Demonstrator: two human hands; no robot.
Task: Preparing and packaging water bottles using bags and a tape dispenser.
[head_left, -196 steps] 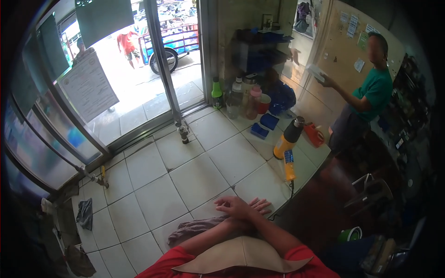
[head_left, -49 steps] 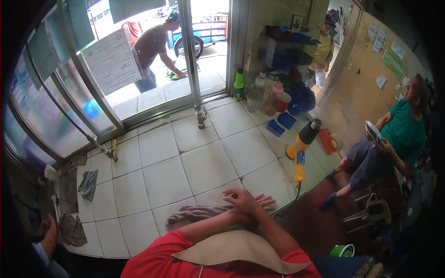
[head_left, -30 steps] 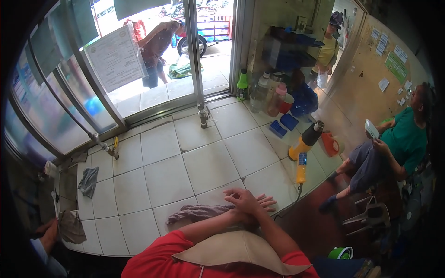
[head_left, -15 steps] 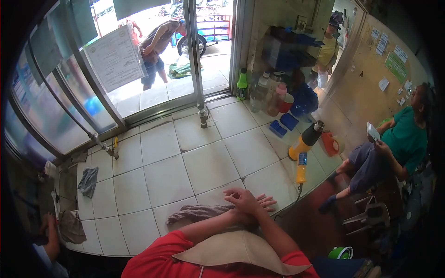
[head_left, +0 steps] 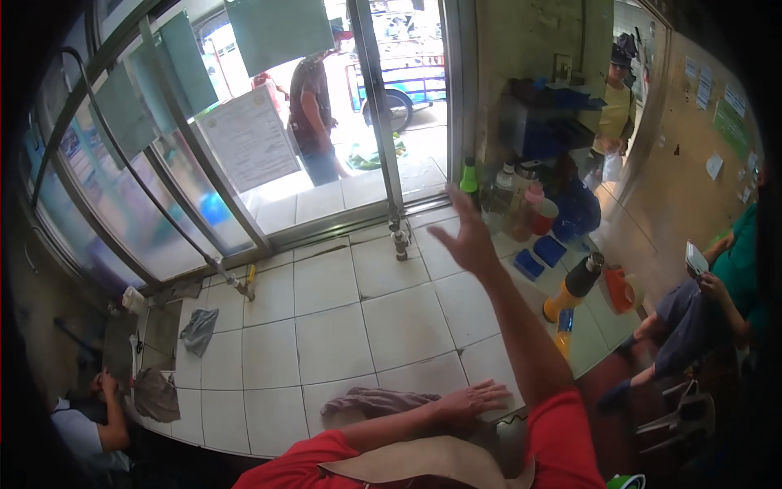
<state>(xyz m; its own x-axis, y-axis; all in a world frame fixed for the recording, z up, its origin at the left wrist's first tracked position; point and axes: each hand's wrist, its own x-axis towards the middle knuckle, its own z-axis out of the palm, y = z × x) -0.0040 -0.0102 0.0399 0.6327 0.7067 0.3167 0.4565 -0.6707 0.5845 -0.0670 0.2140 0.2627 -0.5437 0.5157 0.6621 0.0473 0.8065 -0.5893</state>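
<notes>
My left hand (head_left: 474, 401) lies flat near the front edge of the white tiled counter (head_left: 330, 338), its fingers stretched out and nothing held. Beneath and beside that forearm is a crumpled grey-brown towel (head_left: 379, 401), partly covered. My right hand (head_left: 471, 240) is raised over the counter's far right part, empty, with thumb and fingers spread. It is nearest in view to a green bottle (head_left: 468, 177) and a metal valve fitting (head_left: 400, 244). To its right a yellow-and-black heat gun (head_left: 574, 287) stands on the counter.
Several bottles (head_left: 501, 187), a red cup (head_left: 544, 217), blue plastic pieces (head_left: 538, 257) and an orange object (head_left: 619, 290) crowd the right side. At left lie grey rags (head_left: 199, 332). A seated person (head_left: 725, 277) holds a phone; another person (head_left: 94, 416) is at lower left. Others stand outside.
My right hand has lifted off my left wrist and reached up and forward, its fingers spreading. My left hand stays low. The view has shifted, and the person outside has straightened up.
</notes>
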